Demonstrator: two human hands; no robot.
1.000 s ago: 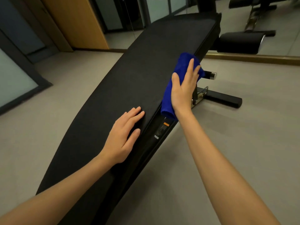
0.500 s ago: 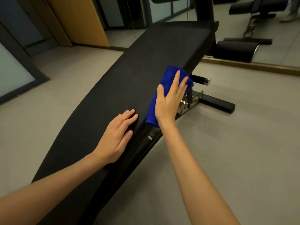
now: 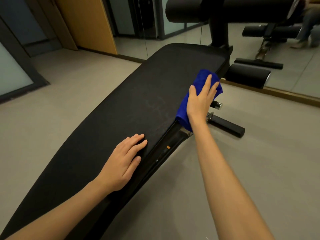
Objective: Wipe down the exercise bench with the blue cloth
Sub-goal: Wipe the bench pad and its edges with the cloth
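Observation:
A long black padded exercise bench (image 3: 121, 108) runs from the lower left to the upper middle of the view. The folded blue cloth (image 3: 200, 78) lies over the bench's right edge, near its far end. My right hand (image 3: 200, 99) presses flat on the cloth with straight fingers, covering most of it. My left hand (image 3: 124, 161) rests palm down on the pad, near the right edge and closer to me. A faint smeared patch shows on the pad left of the cloth.
A black foot bar (image 3: 226, 125) and a chrome-tipped knob (image 3: 216, 105) stick out from the frame just right of the cloth. A padded roller (image 3: 199, 10) on a post stands at the bench's far end. A mirror wall (image 3: 285, 78) stands behind, with grey floor all around.
My right hand has slid the cloth back along the right edge toward the far end, after coming nearer half a second ago. The view has tilted up. My left hand stays planted.

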